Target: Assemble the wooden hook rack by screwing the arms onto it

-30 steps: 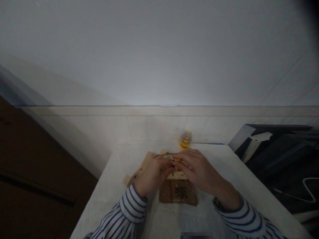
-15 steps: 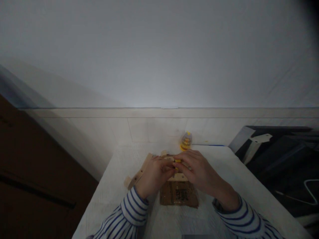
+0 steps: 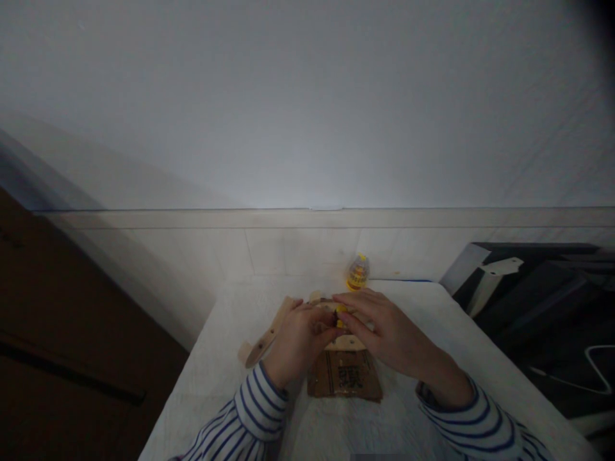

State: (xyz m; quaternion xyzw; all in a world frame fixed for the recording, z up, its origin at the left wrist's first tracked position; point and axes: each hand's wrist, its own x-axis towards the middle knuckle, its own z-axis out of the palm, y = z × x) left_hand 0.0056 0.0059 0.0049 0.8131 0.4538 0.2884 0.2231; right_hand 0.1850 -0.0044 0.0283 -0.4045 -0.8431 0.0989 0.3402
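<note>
Between my two hands, above the table, is a small yellow piece (image 3: 341,315) whose kind I cannot make out. My right hand (image 3: 391,334) pinches it between thumb and fingers. From the other side, my left hand (image 3: 298,338) has its fingertips closed at a small dark bit touching the yellow piece; its grip is mostly hidden. Under the hands lies a pale wooden part with holes (image 3: 346,344), at the top of a flat brown packet with dark print (image 3: 343,378). A long wooden strip with holes (image 3: 270,334) rests left of my left hand, partly covered by it.
A clear bottle with a yellow base and tip (image 3: 358,274) stands at the back of the white table (image 3: 206,384), near the wall. Dark panels and a white metal bracket (image 3: 494,275) are off the right edge. A brown wooden surface (image 3: 72,333) lies to the left.
The fingers have shifted slightly, and more of the yellow piece shows between them. My right wrist has moved a little to the right. The wooden parts, packet and bottle stay in place.
</note>
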